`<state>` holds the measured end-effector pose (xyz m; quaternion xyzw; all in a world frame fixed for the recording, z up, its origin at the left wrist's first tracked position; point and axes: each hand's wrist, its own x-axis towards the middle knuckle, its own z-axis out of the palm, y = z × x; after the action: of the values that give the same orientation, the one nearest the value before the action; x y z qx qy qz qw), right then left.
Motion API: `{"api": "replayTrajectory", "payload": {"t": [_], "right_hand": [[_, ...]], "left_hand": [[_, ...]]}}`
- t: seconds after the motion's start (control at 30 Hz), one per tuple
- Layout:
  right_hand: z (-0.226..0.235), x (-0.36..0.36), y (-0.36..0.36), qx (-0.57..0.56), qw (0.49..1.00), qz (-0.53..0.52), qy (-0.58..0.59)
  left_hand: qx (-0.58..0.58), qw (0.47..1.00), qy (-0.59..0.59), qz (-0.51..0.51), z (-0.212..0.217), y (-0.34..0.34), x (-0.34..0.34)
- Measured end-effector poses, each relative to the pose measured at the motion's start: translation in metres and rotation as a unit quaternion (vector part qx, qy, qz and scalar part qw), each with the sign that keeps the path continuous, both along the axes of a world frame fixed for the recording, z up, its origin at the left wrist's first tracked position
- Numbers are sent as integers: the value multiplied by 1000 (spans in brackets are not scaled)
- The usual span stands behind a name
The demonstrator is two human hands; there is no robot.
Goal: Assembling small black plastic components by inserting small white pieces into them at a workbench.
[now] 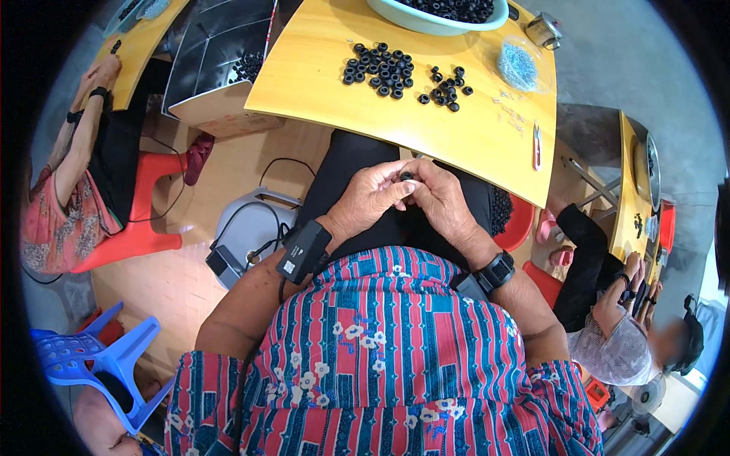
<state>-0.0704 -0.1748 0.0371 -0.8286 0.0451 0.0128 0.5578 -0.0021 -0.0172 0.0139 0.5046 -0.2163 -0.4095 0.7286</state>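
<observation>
My left hand (370, 196) and my right hand (442, 199) meet over my lap, just off the near edge of the yellow table (327, 106). Fingers and thumbs of both are closed around a small black round part (407, 176), which looks like those on the table. Most of it is hidden by the fingertips. Beyond the hands, a group of black ring-like parts (384, 70) with holes lies loose on the tabletop. To its right is a smaller cluster of black parts (445, 93).
Farther back stands a pale green basin (426, 27) of black parts. At the table's right are a clear dish (547, 74) with small translucent pieces, a metal mug (542, 32) and red-handled snips (537, 148). A red basin (523, 224) sits below. Co-workers sit on both sides.
</observation>
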Motion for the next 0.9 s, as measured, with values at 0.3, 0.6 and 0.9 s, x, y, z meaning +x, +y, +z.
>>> {"api": "replayTrajectory", "payload": {"t": [0.3,0.6,0.9], "right_hand": [[-4,0,0,25,1000,-16,9],[55,-24,-66,72,977,-195,-55],[28,-119,-170,-52,861,-494,-112]], "left_hand": [[1,1000,-12,3,1,-2,-1],[35,999,-8,6,-4,-5,2],[48,999,-7,-21,-6,-1,8]]}}
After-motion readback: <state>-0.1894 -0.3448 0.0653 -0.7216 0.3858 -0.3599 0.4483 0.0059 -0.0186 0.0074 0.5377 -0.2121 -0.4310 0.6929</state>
